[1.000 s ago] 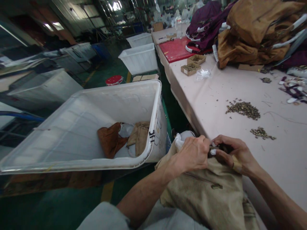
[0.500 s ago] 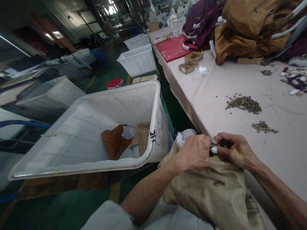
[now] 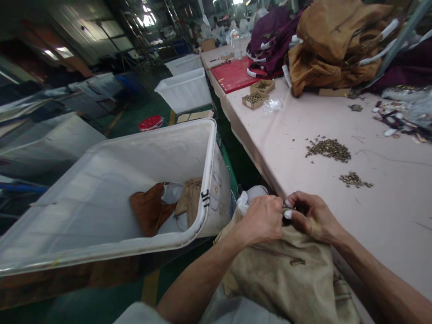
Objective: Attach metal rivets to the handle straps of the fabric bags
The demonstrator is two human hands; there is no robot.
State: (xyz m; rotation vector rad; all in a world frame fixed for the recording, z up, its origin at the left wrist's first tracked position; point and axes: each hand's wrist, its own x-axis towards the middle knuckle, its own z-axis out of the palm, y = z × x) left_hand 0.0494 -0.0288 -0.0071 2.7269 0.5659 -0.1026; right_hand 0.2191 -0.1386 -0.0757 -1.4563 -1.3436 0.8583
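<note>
A beige bag [image 3: 280, 274] lies over my lap at the table's edge. My left hand [image 3: 265, 218] is closed on the bag's top edge, its knuckles upward. Facing it, my right hand [image 3: 308, 216] pinches the same edge, with white wrapping on a fingertip and a tan strip near the thumb's base. Something small and dark shows between the two hands, too hidden to name. On the pink tabletop beyond my right hand lie a larger pile of small brass-coloured metal pieces [image 3: 329, 150] and a smaller pile [image 3: 354, 180].
To the left stands a large white bin [image 3: 209, 180] holding a brown bag [image 3: 150, 209] and a beige one. Brown bags [image 3: 337, 45], purple bags [image 3: 273, 36], a red sheet [image 3: 232, 74] and small boxes [image 3: 255, 100] are on the pink table [image 3: 263, 135].
The view has shifted slightly, so the hands, bag and table all appear further left. Both hands keep their hold on the bag's edge.
</note>
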